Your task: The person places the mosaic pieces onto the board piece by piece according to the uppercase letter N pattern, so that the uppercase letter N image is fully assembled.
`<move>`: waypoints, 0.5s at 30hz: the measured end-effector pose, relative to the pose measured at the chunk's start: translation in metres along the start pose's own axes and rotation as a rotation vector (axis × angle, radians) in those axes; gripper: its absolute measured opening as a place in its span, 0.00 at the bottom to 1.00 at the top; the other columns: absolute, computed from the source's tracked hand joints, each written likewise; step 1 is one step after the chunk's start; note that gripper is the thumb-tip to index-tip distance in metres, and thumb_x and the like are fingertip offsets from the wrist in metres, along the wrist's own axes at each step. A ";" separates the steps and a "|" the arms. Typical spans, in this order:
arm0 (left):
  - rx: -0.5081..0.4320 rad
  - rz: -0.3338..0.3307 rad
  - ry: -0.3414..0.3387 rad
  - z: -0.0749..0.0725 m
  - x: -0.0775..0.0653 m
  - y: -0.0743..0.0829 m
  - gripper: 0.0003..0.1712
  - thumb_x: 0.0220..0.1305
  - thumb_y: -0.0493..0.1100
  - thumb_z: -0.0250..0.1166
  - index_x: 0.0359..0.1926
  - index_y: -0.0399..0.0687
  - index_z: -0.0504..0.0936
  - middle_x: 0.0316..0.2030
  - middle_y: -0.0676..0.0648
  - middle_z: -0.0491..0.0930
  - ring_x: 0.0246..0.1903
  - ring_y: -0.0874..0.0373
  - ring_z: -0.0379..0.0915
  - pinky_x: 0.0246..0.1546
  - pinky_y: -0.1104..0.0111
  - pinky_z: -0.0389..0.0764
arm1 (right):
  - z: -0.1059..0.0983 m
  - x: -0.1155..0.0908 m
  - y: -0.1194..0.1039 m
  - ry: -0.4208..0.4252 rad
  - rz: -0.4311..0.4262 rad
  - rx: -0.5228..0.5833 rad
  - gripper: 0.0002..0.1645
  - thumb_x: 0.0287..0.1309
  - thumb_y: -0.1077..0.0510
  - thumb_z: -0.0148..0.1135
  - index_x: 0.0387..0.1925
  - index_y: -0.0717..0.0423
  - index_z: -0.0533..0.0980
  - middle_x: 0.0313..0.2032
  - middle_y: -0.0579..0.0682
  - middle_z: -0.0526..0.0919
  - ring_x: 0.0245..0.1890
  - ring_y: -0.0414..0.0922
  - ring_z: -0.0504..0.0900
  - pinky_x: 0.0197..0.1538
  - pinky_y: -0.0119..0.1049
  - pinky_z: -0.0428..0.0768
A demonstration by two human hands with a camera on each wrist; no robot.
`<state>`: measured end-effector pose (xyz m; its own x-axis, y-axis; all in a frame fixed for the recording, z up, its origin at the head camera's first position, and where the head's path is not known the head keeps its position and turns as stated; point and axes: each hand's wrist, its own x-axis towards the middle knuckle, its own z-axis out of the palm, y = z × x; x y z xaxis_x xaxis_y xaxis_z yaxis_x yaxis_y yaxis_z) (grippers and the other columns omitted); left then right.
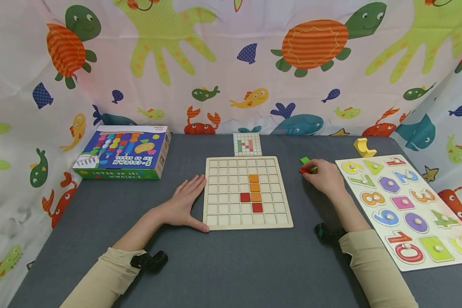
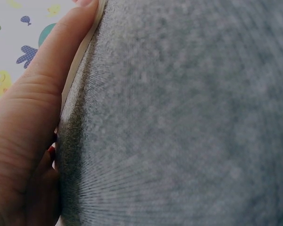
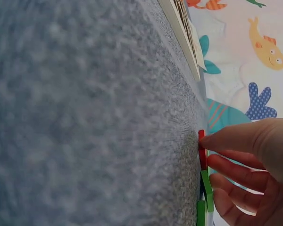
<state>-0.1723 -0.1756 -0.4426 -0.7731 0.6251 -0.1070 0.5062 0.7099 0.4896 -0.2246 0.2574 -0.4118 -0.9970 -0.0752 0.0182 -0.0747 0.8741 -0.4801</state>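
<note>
Your board [image 1: 235, 220] carries three orange squares [image 1: 255, 187] and two red squares [image 1: 245, 197]; judging by the card [image 1: 247, 144] behind it, green and probably more red remain. Your right hand [image 1: 323, 176] pinches a red piece [image 3: 201, 159] on the counter [image 1: 238, 265], green pieces [image 1: 304, 160] alongside. Your left hand [image 1: 184, 205] lies spread at the board's edge, holding nothing.

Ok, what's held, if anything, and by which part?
Right hand: fingers at the edge of a flat red tile; pinched or merely touched, I can't tell. Left hand holds nothing, spread against the pale wooden grid board.
</note>
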 end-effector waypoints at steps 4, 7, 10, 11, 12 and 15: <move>0.002 0.000 0.001 0.000 0.001 0.000 0.80 0.39 0.79 0.69 0.77 0.42 0.36 0.77 0.44 0.34 0.75 0.50 0.25 0.70 0.50 0.31 | 0.001 -0.002 -0.002 -0.010 -0.036 0.026 0.18 0.59 0.58 0.66 0.50 0.62 0.80 0.43 0.62 0.81 0.37 0.55 0.76 0.39 0.47 0.73; 0.003 0.000 0.002 0.001 0.001 -0.001 0.80 0.38 0.80 0.68 0.77 0.43 0.36 0.77 0.44 0.34 0.75 0.50 0.25 0.70 0.49 0.31 | 0.002 -0.003 -0.004 -0.022 -0.050 0.031 0.19 0.59 0.58 0.67 0.50 0.61 0.80 0.42 0.61 0.81 0.37 0.54 0.75 0.38 0.45 0.72; 0.003 -0.001 0.002 0.001 0.001 -0.002 0.80 0.38 0.80 0.68 0.77 0.42 0.36 0.77 0.44 0.34 0.75 0.50 0.25 0.70 0.49 0.31 | 0.003 -0.003 -0.005 -0.023 -0.046 0.027 0.19 0.58 0.58 0.67 0.51 0.61 0.80 0.40 0.60 0.81 0.35 0.53 0.74 0.36 0.43 0.71; 0.002 -0.002 0.002 0.001 0.001 -0.001 0.80 0.38 0.80 0.68 0.77 0.42 0.36 0.77 0.44 0.34 0.75 0.50 0.25 0.70 0.49 0.31 | 0.003 -0.003 -0.006 -0.021 -0.048 0.027 0.20 0.58 0.58 0.68 0.51 0.61 0.80 0.39 0.60 0.81 0.34 0.52 0.74 0.35 0.42 0.71; 0.004 -0.003 0.001 0.001 0.001 -0.001 0.80 0.38 0.80 0.68 0.77 0.42 0.37 0.77 0.44 0.34 0.75 0.50 0.25 0.70 0.49 0.31 | 0.004 -0.003 -0.007 -0.020 -0.051 0.029 0.20 0.58 0.58 0.68 0.50 0.61 0.80 0.37 0.59 0.81 0.32 0.51 0.74 0.34 0.41 0.70; 0.005 0.000 0.001 0.000 0.000 -0.001 0.80 0.38 0.80 0.68 0.77 0.42 0.37 0.77 0.44 0.34 0.75 0.50 0.25 0.70 0.49 0.31 | 0.007 -0.005 -0.011 -0.010 -0.077 0.046 0.19 0.57 0.58 0.69 0.50 0.61 0.81 0.34 0.57 0.81 0.30 0.49 0.73 0.32 0.40 0.69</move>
<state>-0.1729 -0.1758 -0.4431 -0.7736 0.6246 -0.1068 0.5080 0.7120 0.4849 -0.2191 0.2446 -0.4126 -0.9881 -0.1461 0.0483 -0.1498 0.8424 -0.5177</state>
